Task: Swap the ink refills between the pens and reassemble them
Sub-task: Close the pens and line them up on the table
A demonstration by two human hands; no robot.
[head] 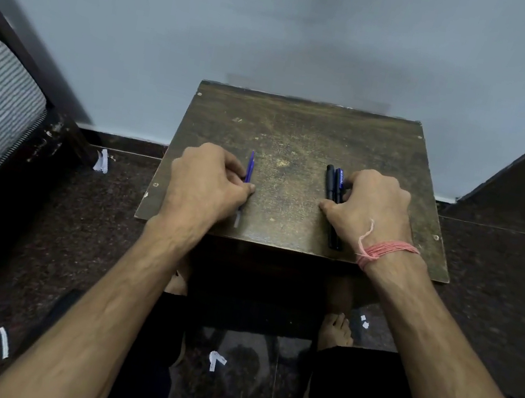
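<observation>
Two hands rest curled on the table (300, 128): the left hand (203, 180) pinches the blue pen (249, 167), the right hand (369, 204) curls round two dark pens (333, 184) lying side by side. Whether either pen is lifted I cannot tell. Pens like these are light, stiff and smooth (likely to roll), so grip the barrel near its joint, and handle the thin refill gently.

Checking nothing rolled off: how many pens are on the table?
3 visible: a blue pen under the left hand; a black pen and dark blue pen side by side under the right hand. The hands may hide more.
</observation>
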